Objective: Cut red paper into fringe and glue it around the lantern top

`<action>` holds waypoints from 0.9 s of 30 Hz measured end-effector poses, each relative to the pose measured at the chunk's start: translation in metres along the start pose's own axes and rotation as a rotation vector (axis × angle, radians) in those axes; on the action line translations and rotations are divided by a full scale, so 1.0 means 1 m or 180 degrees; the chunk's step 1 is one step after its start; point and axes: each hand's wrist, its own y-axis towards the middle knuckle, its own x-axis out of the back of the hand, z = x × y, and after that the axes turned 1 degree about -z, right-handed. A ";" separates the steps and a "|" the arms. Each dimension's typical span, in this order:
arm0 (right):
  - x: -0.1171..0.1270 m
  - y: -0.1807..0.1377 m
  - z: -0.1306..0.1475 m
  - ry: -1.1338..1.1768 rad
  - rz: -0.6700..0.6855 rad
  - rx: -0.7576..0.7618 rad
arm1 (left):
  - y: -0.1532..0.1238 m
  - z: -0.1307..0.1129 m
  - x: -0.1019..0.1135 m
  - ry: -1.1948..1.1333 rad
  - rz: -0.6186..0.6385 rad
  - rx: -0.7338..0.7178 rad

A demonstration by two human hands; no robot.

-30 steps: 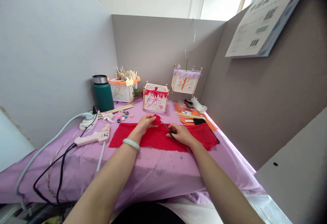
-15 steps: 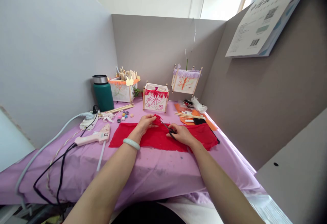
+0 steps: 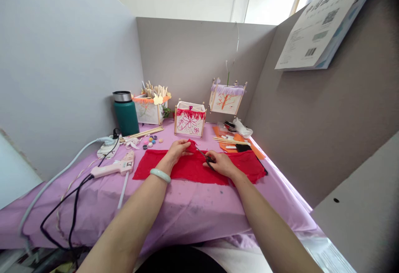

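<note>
A red cloth [image 3: 190, 168] lies spread on the purple table cover [image 3: 187, 210]. My left hand [image 3: 176, 150], with a pale green bangle on the wrist, pinches a raised bit of the cloth's far edge. My right hand [image 3: 220, 163] is closed round the black handles of a pair of scissors [image 3: 204, 156], whose blades point up and left toward the pinched edge.
A pink glue gun [image 3: 114, 168] with a black cord lies at the left, near a power strip [image 3: 107, 147]. Behind stand a green flask [image 3: 125, 113], a box of wooden sticks [image 3: 150, 106] and two paper lanterns [image 3: 190, 118]. Grey partition walls close three sides.
</note>
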 end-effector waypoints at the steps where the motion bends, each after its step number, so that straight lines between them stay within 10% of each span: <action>1: 0.000 0.000 0.000 -0.0003 0.0000 0.0006 | 0.000 0.000 0.000 -0.0001 -0.0010 0.0006; 27: 0.001 -0.001 0.001 0.0002 -0.0034 0.0033 | -0.001 -0.002 0.000 0.0010 0.0094 -0.0013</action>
